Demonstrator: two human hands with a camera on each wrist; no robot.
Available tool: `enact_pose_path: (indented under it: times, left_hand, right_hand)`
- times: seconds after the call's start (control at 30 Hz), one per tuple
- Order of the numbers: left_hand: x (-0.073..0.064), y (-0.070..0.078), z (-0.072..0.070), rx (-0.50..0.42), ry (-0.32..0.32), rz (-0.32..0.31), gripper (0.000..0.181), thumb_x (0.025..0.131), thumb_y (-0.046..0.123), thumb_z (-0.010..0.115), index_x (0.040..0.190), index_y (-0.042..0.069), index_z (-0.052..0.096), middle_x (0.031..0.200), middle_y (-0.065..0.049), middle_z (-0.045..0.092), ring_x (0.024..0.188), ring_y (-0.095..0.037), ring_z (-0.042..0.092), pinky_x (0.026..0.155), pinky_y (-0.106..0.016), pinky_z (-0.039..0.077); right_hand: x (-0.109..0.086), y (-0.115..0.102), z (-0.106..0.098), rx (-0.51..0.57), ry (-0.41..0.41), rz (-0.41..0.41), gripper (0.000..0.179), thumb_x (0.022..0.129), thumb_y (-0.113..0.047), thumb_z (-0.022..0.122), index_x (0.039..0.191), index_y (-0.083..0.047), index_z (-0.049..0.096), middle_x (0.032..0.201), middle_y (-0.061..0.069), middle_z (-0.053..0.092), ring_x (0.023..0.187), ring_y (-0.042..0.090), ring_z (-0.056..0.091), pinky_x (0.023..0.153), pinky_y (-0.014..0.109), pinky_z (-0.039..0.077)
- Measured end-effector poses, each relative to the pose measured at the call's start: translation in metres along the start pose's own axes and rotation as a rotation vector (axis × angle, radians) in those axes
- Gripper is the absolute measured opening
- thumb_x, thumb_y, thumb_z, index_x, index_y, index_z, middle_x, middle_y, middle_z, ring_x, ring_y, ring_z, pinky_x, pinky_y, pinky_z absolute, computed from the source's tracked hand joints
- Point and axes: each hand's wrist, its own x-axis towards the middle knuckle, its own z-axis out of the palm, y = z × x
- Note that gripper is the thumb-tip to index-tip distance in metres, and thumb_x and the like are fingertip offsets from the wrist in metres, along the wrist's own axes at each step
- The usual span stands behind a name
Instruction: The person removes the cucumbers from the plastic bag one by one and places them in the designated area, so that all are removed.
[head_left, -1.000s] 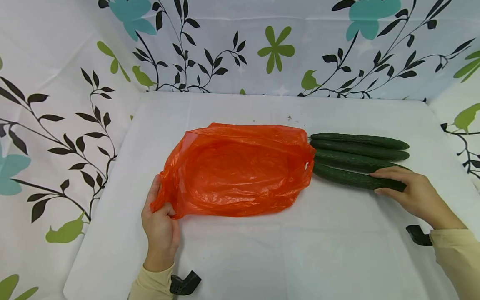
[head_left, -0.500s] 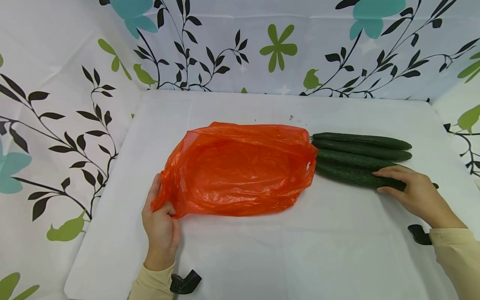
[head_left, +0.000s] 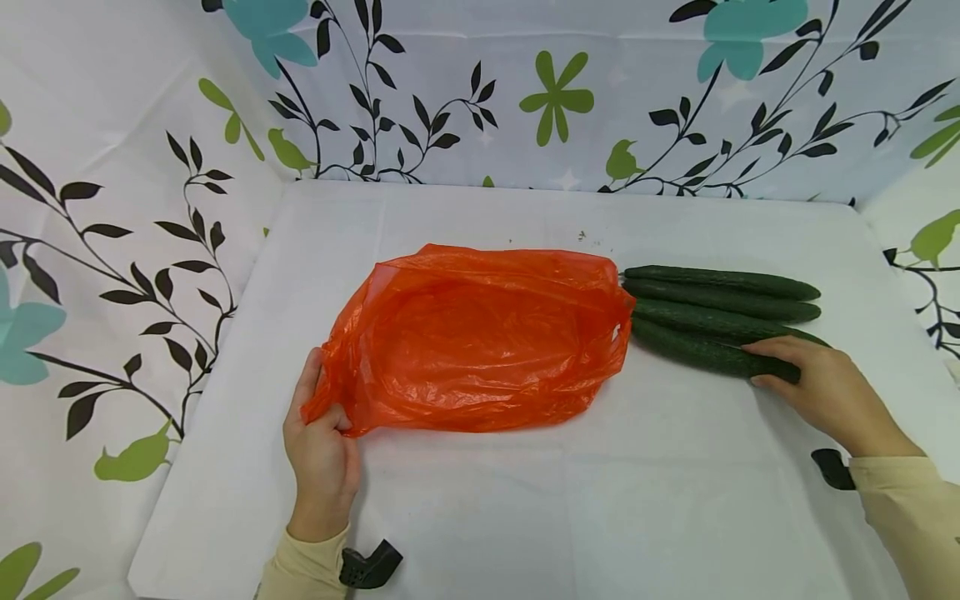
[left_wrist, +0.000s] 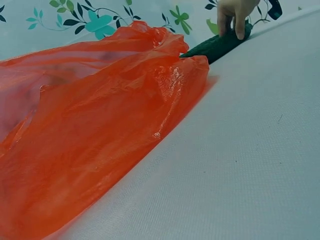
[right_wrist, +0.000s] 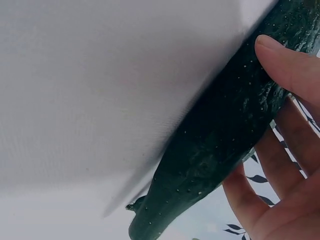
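An orange-red plastic bag [head_left: 480,342] lies spread on the white table, its creased layers half see-through. At its left end my left hand [head_left: 324,467] pinches the bag's edge between thumb and fingers. Several dark green cucumbers lie side by side to the right, their left ends right at the bag. My right hand [head_left: 828,390] grips the right part of the nearest cucumber [head_left: 697,348]. In the right wrist view the thumb presses one side of this bumpy cucumber [right_wrist: 215,135] and the fingers pass behind it. The left wrist view shows the bag [left_wrist: 115,120] but not the left hand.
The white table [head_left: 480,517] stands against a cloth backdrop [head_left: 450,83] printed with leaves, birds and flowers. Beside the nearest cucumber lie the others, the farthest cucumber [head_left: 720,281] at the back. Small dark specks [head_left: 582,236] dot the table behind the bag.
My right hand has shifted slightly left on the cucumber. A dark tip that stuck out beyond that hand half a second ago no longer shows. The left hand and bag have stayed put.
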Motion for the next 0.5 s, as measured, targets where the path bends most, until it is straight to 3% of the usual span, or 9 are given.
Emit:
enact_pose_path:
  times: [0.3, 0.5]
  left_hand:
    - [-0.0001, -0.0002, -0.0010, 0.011, -0.005, -0.005, 0.078, 0.087, -0.022, 0.020, 0.156, 0.008, 0.039, 0.157, -0.006, 0.038, 0.139, -0.027, 0.037, 0.105, -0.028, 0.046]
    - [-0.0011, -0.0010, -0.0012, 0.031, -0.015, -0.030, 0.074, 0.089, -0.019, 0.021, 0.156, 0.009, 0.038, 0.156, -0.006, 0.038, 0.129, -0.027, 0.040, 0.082, -0.022, 0.051]
  right_hand:
    - [-0.0021, -0.0028, -0.0006, -0.012, 0.030, 0.049, 0.043, 0.078, -0.004, 0.084, 0.119, -0.005, 0.071, 0.119, 0.027, 0.067, 0.111, 0.052, 0.058, 0.086, 0.062, 0.045]
    - [-0.0039, -0.0050, 0.0004, -0.024, 0.058, 0.045, 0.041, 0.077, -0.004, 0.084, 0.117, -0.004, 0.072, 0.121, 0.025, 0.065, 0.114, 0.051, 0.055, 0.088, 0.063, 0.044]
